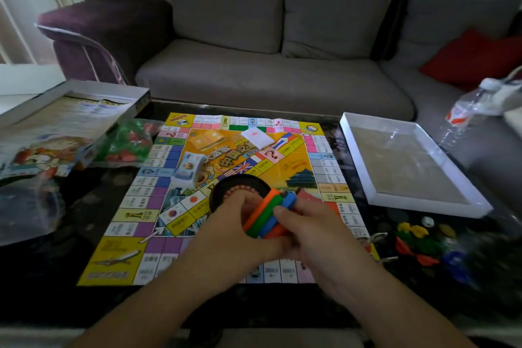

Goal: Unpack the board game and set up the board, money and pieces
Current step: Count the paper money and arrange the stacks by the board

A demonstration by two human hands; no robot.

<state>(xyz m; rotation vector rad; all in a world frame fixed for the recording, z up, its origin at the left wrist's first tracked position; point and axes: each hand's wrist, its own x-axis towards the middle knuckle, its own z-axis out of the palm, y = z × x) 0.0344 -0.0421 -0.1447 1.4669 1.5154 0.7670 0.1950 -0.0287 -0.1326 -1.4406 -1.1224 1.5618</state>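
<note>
Together, left hand [240, 223] and right hand [308, 223] grip stacked coloured rings [268, 213] above board [175, 150].

Single head-worn cam, wide-angle, looks forward and down from the near edge of the table [70, 263]. Close range: forearms enter from the bottom edge, hands [271, 223] sit lower centre. Board [135, 223] fills mid-frame, sofa [254, 76] across the top. Edges bow from lens distortion; right and lower-left margins are blurred. No second view, so no shared area.
</note>
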